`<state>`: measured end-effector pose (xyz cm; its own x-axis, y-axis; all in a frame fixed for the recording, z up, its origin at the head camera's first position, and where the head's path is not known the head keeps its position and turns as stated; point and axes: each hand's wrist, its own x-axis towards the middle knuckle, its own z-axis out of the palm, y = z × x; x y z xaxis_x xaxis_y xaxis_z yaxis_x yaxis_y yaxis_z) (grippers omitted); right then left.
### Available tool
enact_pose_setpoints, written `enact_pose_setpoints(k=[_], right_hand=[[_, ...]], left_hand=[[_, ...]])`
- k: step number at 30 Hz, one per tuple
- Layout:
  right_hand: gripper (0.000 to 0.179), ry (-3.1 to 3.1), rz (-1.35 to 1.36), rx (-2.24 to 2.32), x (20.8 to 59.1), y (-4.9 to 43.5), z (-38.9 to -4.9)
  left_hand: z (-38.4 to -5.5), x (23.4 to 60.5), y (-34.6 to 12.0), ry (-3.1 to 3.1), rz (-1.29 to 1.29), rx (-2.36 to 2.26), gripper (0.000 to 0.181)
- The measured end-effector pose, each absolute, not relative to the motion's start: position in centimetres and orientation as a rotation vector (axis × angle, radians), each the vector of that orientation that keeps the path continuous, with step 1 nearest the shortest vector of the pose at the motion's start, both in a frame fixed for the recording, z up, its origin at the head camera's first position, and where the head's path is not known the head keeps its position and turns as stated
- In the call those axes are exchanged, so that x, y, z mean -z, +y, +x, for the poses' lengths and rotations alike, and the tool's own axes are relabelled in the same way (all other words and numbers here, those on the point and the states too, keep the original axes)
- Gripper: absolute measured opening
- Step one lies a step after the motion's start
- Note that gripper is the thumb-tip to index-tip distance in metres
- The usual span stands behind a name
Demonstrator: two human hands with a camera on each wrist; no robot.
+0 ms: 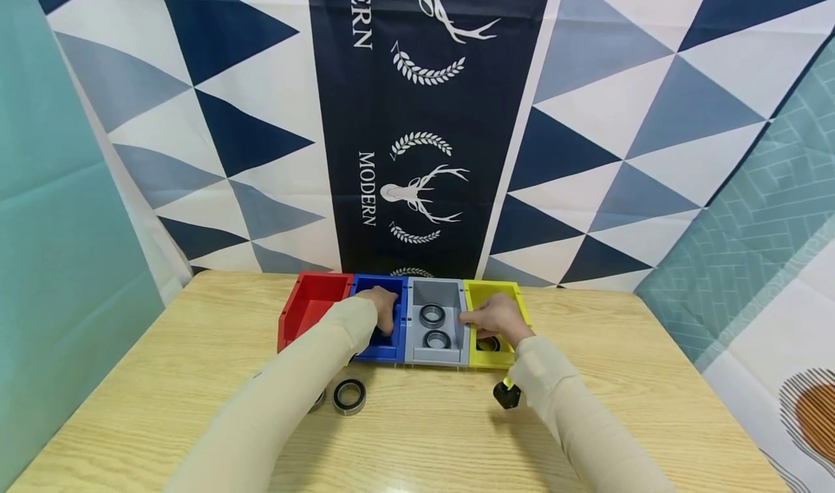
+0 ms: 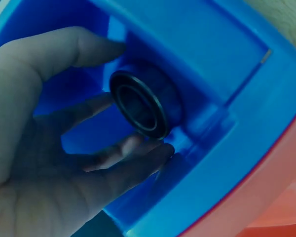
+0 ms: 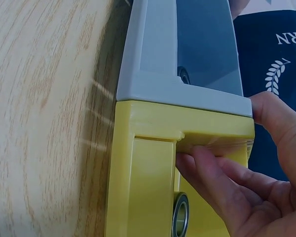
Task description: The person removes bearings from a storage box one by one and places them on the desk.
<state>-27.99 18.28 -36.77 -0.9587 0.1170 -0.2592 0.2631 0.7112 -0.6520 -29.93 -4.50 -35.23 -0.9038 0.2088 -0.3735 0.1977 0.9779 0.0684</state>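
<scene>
My left hand (image 1: 381,308) is down inside the blue bin (image 1: 400,355). In the left wrist view, its thumb and fingers are spread around a black-faced ball bearing (image 2: 138,106) that leans in the bin; a gap shows between thumb and bearing. My right hand (image 1: 499,315) is at the yellow bin (image 1: 492,288), pinching the side wall it shares with the grey bin (image 1: 438,355): thumb over the rim, fingers inside. Below those fingers lies a bearing (image 3: 180,215) in the yellow bin. Two bearings, one farther back (image 1: 432,315) and one nearer (image 1: 437,339), lie in the grey bin.
A red bin (image 1: 313,304) stands at the row's left end. On the wooden table (image 1: 417,435) in front lie a bearing (image 1: 349,396) and another (image 1: 317,400) partly hidden by the left sleeve. A small black object (image 1: 507,395) is beside the right sleeve. Patterned cloth hangs behind.
</scene>
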Motion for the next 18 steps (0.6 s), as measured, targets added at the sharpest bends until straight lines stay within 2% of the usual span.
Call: enact_pose_setpoints(k=[18], right_hand=[[0.034,2.706,0.332,1.114,37.3,18.5,-28.0]], left_hand=[[-30.0,37.4,-3.6,2.806,0.249,-0.059,0.072]])
